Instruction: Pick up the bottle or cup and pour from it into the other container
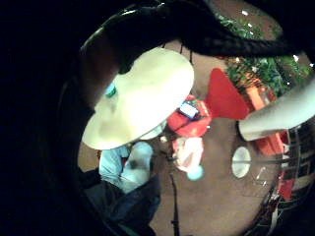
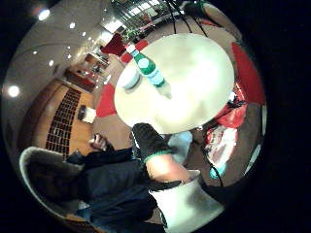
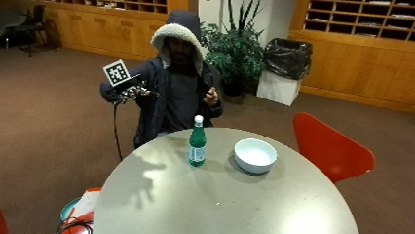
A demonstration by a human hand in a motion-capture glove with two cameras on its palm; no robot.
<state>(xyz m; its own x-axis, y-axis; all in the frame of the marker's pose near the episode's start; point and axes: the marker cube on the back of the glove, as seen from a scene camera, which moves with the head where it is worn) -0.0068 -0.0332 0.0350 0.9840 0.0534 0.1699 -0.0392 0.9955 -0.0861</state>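
Two task items stand upright on the round table point(image 3: 195, 204): the green bottle point(image 3: 197, 144) with its white cap, and just to its right, apart from it, the white bowl point(image 3: 254, 155). Your gloved right hand point(image 3: 127, 91) is raised at chest height beyond the table's far edge, well away from both, holding nothing; its fingers appear loosely spread, though the outside view is unclear there. A red chair point(image 3: 329, 146) stands right of the table.
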